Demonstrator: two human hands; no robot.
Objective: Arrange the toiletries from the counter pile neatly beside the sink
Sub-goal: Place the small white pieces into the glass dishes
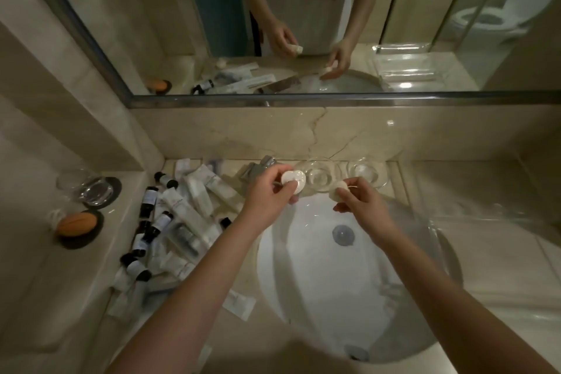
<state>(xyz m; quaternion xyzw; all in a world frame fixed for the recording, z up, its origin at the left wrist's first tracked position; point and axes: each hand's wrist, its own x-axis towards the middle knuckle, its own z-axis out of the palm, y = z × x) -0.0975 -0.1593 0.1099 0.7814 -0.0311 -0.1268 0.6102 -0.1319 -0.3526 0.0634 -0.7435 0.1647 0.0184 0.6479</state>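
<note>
A pile of toiletries (182, 222), small dark-capped bottles and white tubes and sachets, lies on the counter left of the white sink (318, 297). My left hand (270, 194) pinches a small round white packet (293, 181) above the sink's far left rim. Over the sink's far edge my right hand (361, 206) pinches another small white piece (340, 188). Both hands hover close to two clear glass dishes (321, 174) at the back of the counter.
A glass tumbler (82, 188) on a dark coaster and an orange soap (77, 223) on a dark dish stand on the left ledge. A lone white sachet (239, 304) lies near the sink's front left. The chrome faucet (258, 168) sits behind my left hand. A mirror hangs above.
</note>
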